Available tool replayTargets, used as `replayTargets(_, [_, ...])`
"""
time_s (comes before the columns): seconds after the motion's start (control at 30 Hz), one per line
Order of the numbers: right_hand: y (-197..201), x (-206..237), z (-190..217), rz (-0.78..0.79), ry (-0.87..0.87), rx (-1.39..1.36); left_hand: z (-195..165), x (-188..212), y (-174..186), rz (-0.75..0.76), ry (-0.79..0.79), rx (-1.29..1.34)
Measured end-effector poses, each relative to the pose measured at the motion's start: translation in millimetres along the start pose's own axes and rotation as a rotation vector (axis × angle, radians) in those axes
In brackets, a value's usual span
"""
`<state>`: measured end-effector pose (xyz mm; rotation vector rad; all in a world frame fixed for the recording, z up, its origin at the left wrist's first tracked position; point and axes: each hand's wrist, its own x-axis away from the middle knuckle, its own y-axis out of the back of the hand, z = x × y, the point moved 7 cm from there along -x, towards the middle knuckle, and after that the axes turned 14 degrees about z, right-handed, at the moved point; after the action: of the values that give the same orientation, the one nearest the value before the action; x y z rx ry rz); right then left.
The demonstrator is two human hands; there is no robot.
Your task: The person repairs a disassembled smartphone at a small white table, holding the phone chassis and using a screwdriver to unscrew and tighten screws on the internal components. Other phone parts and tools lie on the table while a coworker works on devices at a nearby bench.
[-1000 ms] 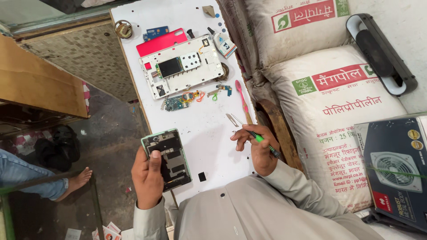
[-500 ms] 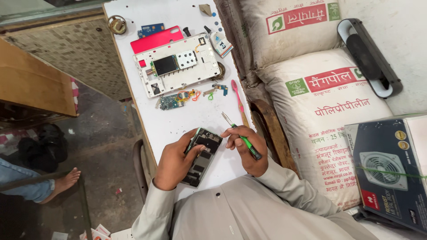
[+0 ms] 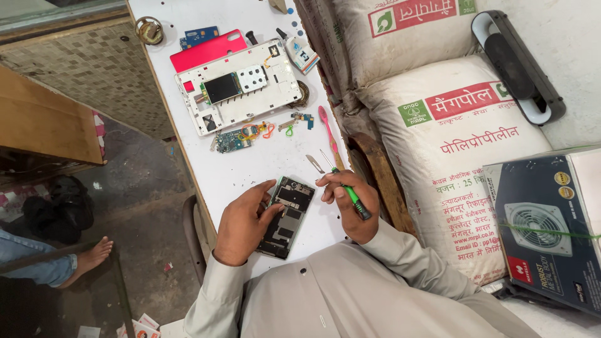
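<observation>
An opened phone (image 3: 287, 216) with its dark circuit boards exposed lies on the white table (image 3: 250, 164) in front of me. My left hand (image 3: 243, 223) rests on the phone's left edge, fingers curled over it. My right hand (image 3: 350, 209) holds a green-handled screwdriver (image 3: 352, 196) just right of the phone's top, its handle pointing back toward me. Metal tweezers (image 3: 317, 164) lie on the table just beyond my right hand.
Farther up the table sit a white opened tablet shell (image 3: 241, 87), a red cover (image 3: 206, 50), a small green circuit board (image 3: 233, 141), a pink toothbrush (image 3: 328, 127) and a tape roll (image 3: 149, 30). White sacks (image 3: 451, 131) and a boxed fan (image 3: 543, 225) stand on the right. Someone's bare foot (image 3: 87, 258) is at left.
My left hand brought the phone from the table's near left edge to the centre and laid it down. My right hand stayed near it with the screwdriver. The view shifted downward.
</observation>
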<state>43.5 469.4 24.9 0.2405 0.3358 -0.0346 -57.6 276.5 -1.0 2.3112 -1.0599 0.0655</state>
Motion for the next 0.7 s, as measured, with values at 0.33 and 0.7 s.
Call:
replayTargets(0.33, [-1.9, -1.8, 14.9, 0.008, 0.03, 0.142, 24.8, 13.5, -9.4, -0.223, -0.109, 0.565])
replayTargets(0.7, [-19.3, 7.2, -2.0, 0.117, -0.188, -0.204, 23.9, 41.0, -23.8, -0.333, -0.23, 0.989])
